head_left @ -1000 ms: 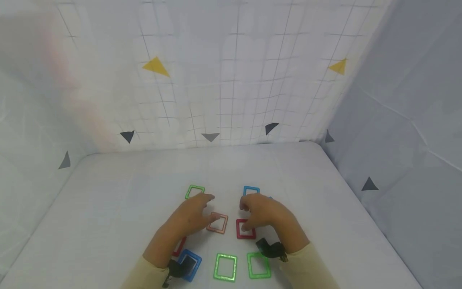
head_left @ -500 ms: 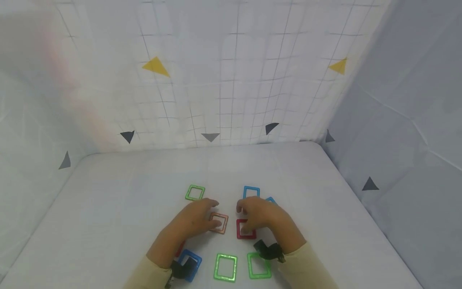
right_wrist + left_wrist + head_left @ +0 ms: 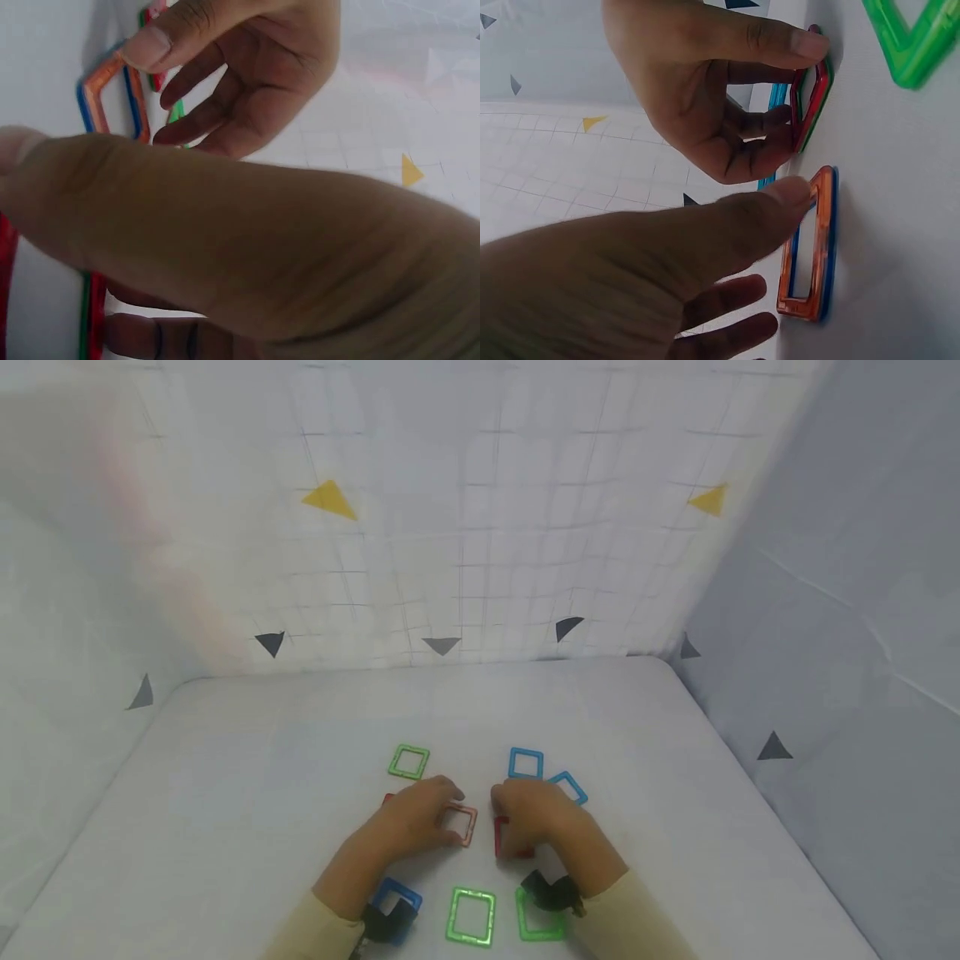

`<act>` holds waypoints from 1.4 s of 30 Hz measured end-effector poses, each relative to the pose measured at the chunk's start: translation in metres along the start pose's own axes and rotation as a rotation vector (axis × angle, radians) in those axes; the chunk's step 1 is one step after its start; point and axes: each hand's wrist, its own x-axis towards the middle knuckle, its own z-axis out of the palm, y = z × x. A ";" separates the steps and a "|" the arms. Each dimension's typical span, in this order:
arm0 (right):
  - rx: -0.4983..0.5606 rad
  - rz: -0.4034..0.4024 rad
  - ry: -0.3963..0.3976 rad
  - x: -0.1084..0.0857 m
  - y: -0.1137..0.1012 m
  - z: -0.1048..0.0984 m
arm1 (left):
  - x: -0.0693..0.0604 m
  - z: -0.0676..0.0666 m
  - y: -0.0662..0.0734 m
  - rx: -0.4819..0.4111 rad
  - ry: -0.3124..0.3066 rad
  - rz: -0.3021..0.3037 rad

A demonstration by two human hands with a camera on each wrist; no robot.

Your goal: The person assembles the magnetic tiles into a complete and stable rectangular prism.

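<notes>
My left hand (image 3: pixel 411 820) is at an orange square magnetic tile (image 3: pixel 472 828), a hollow frame on the table. In the left wrist view this tile (image 3: pixel 826 240) has a blue layer beneath it; the thumb touches one end, and the other fingers are spread near the far end. To its right, my right hand (image 3: pixel 534 814) pinches a red square magnetic tile (image 3: pixel 498 842) between thumb and fingers at opposite edges. A green layer shows under the red tile (image 3: pixel 824 84) in the left wrist view. The right hand covers much of the red tile in the head view.
Beyond the hands lie a green tile (image 3: pixel 403 775) and two blue tiles (image 3: pixel 527 750), one partly behind the right hand. Nearer are two green tiles (image 3: pixel 471 891) and a dark blue tile (image 3: pixel 402 888) partly under the left wrist camera. A red tile (image 3: pixel 387 797) peeks out behind the left hand.
Both hands have moved lower and closer to their tiles. The left hand has shifted right onto the orange tile, and the right hand's fingers have closed on the red tile.
</notes>
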 end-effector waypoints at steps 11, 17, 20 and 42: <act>-0.011 -0.005 -0.002 -0.006 0.004 0.008 | -0.002 0.010 0.007 0.055 -0.031 -0.040; -0.067 -0.041 0.043 -0.010 0.006 0.009 | -0.002 0.009 0.010 0.091 -0.041 -0.098; -0.053 -0.044 0.057 -0.013 0.009 0.009 | -0.002 0.009 0.010 0.097 -0.044 -0.105; 0.066 -0.181 0.195 -0.015 0.029 0.018 | -0.003 0.003 0.013 0.071 -0.050 -0.164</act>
